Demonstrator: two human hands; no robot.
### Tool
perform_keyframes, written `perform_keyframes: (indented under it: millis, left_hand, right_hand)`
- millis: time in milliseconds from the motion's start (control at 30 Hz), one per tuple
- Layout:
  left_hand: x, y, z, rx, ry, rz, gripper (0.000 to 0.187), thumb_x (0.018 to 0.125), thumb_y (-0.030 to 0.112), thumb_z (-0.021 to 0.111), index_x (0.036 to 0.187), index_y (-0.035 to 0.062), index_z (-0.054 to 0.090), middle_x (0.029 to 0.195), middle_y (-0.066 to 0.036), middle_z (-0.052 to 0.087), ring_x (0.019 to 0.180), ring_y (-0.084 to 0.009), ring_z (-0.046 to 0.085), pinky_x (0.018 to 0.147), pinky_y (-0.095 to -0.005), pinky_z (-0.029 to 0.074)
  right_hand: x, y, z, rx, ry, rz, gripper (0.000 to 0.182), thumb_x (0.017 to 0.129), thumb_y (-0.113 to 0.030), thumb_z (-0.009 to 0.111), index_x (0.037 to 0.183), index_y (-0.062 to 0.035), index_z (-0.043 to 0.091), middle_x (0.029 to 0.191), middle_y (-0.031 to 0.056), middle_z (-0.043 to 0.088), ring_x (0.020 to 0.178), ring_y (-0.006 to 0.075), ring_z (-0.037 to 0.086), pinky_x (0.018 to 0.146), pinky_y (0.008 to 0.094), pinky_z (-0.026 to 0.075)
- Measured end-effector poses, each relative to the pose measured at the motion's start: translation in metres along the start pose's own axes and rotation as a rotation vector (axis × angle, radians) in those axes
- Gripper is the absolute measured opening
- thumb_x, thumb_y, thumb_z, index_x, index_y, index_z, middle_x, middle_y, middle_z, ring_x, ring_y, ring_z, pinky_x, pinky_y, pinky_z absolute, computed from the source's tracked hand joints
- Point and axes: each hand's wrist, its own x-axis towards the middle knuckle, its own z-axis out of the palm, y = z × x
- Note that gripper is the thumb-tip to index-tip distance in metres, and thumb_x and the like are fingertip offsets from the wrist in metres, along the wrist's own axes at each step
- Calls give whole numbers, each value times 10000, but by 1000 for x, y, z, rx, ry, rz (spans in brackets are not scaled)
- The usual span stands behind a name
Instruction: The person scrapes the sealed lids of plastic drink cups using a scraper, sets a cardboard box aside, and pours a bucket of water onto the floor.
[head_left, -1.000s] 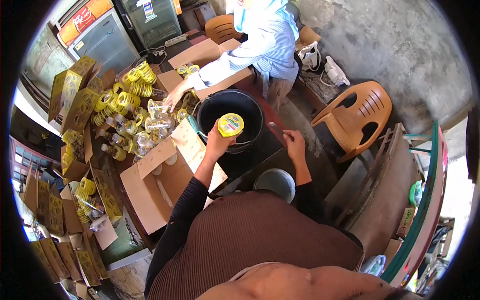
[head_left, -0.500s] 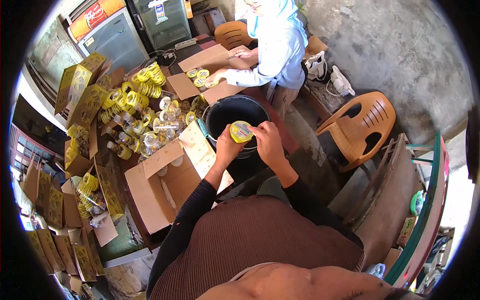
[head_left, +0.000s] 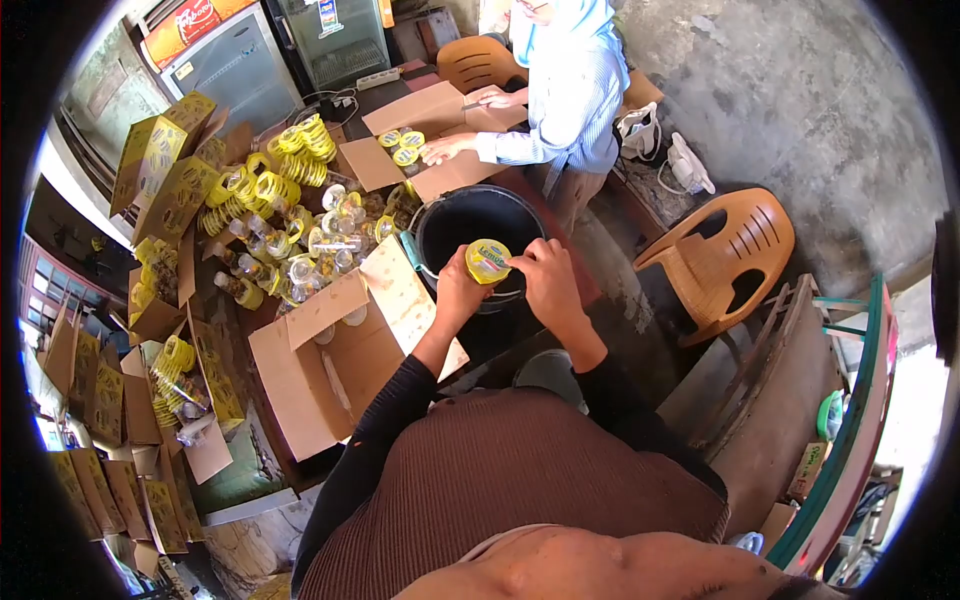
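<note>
My left hand [head_left: 460,292] is wrapped round a sealed drink cup [head_left: 488,261] with a yellow printed film lid, its top facing up toward me. The fingers of my right hand [head_left: 550,283] are pinched together right at the lid's right edge; what they grip there is too small to make out. Both hands are over the near side of a black bucket [head_left: 478,203], whose inside looks dark. Left of the bucket, an open cardboard box [head_left: 365,375] has its flap reaching close to my left wrist.
Piles of yellow rings [head_left: 255,190] and clear plastic cups [head_left: 335,235] cover the table's left side. Across from me a person [head_left: 570,90] handles yellow-lidded cups [head_left: 406,156] in another open carton [head_left: 425,115]. An orange plastic chair [head_left: 720,260] stands on the right.
The cup has tilted so its lid print faces me more, and the right fingers have shifted slightly right along the rim. The view has shifted a little.
</note>
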Motion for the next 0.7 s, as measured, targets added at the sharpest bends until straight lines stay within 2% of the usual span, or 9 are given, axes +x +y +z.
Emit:
perform_keyframes:
  millis: [67,200,267,400,467,600,667,700]
  left_hand:
    - [1,0,3,-127,-50,-71,459,669,146,840,1002,3,558,841,-115,688,705,-184,691,565,-313,546]
    - [2,9,-3,-246,-109,-216,449,662,176,846,984,15,579,772,-118,685,612,-202,685,523,-308,526]
    - [2,7,-3,-194,-106,-100,448,676,172,839,1016,19,591,765,-105,689,569,-164,672,502,-290,524]
    - [4,6,-6,-249,-165,-186,459,674,158,838,1040,22,597,778,-105,691,599,-160,678,517,-290,527]
    - [2,-1,-5,-192,-137,-82,456,673,145,837,1043,25,599,785,-98,693,634,-153,684,523,-281,528]
    - [2,0,-7,-204,-145,-122,469,660,146,841,1043,24,600,798,-109,693,672,-172,693,561,-296,536]
    - [3,-3,-6,-65,-112,13,483,646,148,843,1044,22,599,808,-124,692,692,-194,696,598,-318,539]
    - [2,-4,-6,-66,-113,13,483,646,148,843,1044,22,599,808,-124,692,692,-194,696,598,-318,539]
  right_hand:
    - [3,6,-9,7,21,7,201,768,-39,556,886,-85,712,851,55,519,844,254,492,740,373,395]
    - [12,10,-27,20,77,-10,208,782,-41,550,884,-111,718,869,38,546,862,249,494,771,369,392]
    - [15,13,-27,35,111,-48,206,785,-47,551,888,-113,717,879,35,555,869,248,496,784,365,393]
    - [16,15,-14,106,70,-173,207,786,-65,549,906,-122,707,901,23,566,882,239,499,799,364,398]
    - [18,14,-11,84,58,-206,206,785,-70,548,909,-124,703,901,20,566,885,234,500,800,364,400]
    - [23,14,-11,53,38,-269,194,775,-88,550,900,-126,694,897,17,559,902,218,505,804,360,406]
    - [26,15,-11,45,19,-275,191,772,-97,552,902,-124,690,903,17,557,911,214,506,808,358,408]
    - [26,15,-8,27,4,-309,191,771,-107,556,911,-123,686,915,18,555,923,214,509,812,358,409]
